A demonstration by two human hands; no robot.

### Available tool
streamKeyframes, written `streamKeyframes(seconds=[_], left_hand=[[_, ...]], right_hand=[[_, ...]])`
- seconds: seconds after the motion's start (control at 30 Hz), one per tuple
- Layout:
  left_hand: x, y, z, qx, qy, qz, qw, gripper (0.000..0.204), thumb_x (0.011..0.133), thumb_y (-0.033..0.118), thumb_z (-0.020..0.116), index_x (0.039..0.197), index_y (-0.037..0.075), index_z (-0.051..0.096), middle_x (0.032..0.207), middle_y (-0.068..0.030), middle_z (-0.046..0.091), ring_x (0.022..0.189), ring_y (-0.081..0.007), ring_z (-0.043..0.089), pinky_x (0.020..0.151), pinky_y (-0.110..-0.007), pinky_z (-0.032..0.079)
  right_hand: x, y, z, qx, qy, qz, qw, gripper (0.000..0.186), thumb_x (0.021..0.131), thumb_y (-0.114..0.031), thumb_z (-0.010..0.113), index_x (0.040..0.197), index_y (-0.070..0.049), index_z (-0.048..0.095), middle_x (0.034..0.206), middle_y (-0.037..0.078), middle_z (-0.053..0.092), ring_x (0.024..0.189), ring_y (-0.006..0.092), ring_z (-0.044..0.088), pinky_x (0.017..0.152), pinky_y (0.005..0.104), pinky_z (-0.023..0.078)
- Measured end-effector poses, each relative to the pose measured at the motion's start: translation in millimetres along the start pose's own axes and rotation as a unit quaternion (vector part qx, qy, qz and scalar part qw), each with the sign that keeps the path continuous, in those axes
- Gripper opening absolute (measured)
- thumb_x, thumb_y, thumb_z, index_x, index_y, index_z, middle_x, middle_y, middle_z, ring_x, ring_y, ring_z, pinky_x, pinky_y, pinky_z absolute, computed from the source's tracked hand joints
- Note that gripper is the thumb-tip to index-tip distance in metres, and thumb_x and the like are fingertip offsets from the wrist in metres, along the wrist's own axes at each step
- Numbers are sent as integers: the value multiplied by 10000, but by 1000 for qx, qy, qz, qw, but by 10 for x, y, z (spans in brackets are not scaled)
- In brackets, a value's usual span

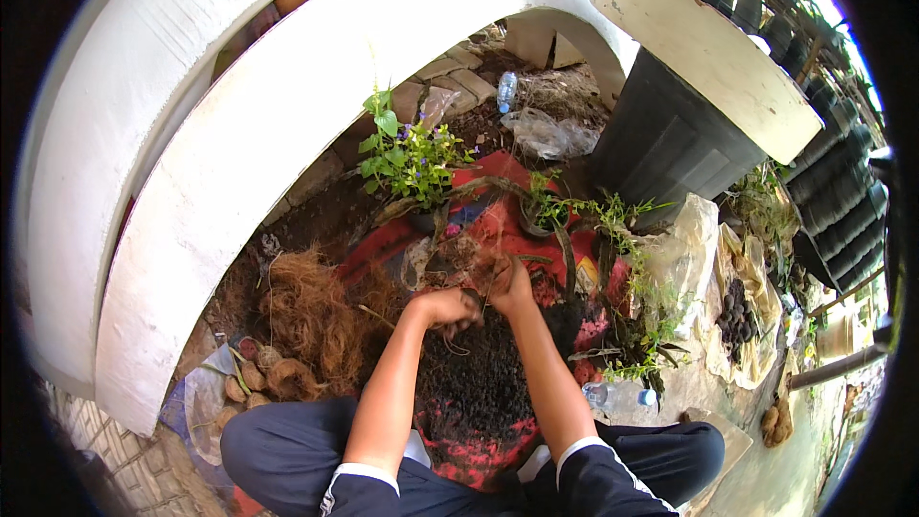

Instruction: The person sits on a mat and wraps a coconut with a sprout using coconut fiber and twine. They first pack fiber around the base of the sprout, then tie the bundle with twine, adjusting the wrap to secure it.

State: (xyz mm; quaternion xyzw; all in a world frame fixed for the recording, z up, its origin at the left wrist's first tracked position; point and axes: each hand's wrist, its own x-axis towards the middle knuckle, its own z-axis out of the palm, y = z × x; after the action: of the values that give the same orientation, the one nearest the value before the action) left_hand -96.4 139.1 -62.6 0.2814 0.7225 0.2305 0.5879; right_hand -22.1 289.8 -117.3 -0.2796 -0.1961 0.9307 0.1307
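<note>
Over a heap of dark soil (474, 378) on a red sheet (493, 172), my left hand (450, 311) has its fingers curled, slightly blurred, near a thin brown strand. Just right of it and higher, my right hand (507, 285) is closed on something small that I cannot make out, with thin fibres around it. Brown coir fibre (311, 311) lies piled to the left, beside several husk balls (254, 373). Beyond my hands are a leafy plant with small purple flowers (421, 153) and a smaller potted plant (546, 206).
A white arched structure (211, 153) curves over the left and back. A dark bin with a pale board (670, 134) stands right. Plastic bottles (613, 395), crumpled bags (694, 239) and a bag of dark lumps (737, 321) lie around. Stacked black pots (833, 211) line the far right.
</note>
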Motion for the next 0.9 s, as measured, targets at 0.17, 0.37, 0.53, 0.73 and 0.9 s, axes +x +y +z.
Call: streamKeyframes(seconds=[0.17, 0.37, 0.53, 0.73, 0.9], left_hand=[[167, -280, 141, -212, 171, 37, 961, 447, 949, 422, 341, 1040, 131, 667, 980, -38, 635, 938, -135, 600, 848, -338, 454], [197, -190, -8, -479, 125, 115, 861, 360, 947, 373, 462, 1120, 90, 602, 999, -45, 636, 873, -168, 600, 763, -331, 499], [239, -51, -15, -318, 184, 45, 929, 359, 878, 375, 608, 1072, 74, 612, 927, -23, 647, 832, -147, 609, 656, -322, 463], [338, -28, -87, -243, 227, 12, 943, 354, 846, 345, 669, 1041, 57, 604, 860, -87, 635, 787, -186, 628, 585, -344, 429], [316, -59, -47, -190, 200, -3, 961, 399, 823, 302, 697, 1129, 74, 580, 1107, -143, 604, 1072, -283, 567, 908, -459, 437]], right_hand=[[-30, 7, 87, -619, -32, -35, 784, 288, 918, -90, 496, 1193, -4, 510, 965, 79, 608, 904, 187, 584, 841, 351, 463], [-434, 300, -14, -442, -210, -128, 863, 403, 912, -20, 442, 1307, 5, 365, 1215, 157, 520, 1109, 225, 519, 952, 337, 424], [-638, 412, 41, -725, -22, -218, 653, 569, 898, -121, 487, 1384, 43, 239, 964, 224, 610, 852, 345, 617, 686, 429, 510], [-787, 598, 10, -779, 51, -200, 592, 462, 865, -97, 469, 1280, 78, 367, 747, 236, 638, 659, 426, 618, 577, 471, 486], [-705, 820, -111, -668, -35, -229, 708, 225, 896, -97, 457, 1066, 30, 532, 819, 173, 661, 739, 328, 648, 638, 396, 483]])
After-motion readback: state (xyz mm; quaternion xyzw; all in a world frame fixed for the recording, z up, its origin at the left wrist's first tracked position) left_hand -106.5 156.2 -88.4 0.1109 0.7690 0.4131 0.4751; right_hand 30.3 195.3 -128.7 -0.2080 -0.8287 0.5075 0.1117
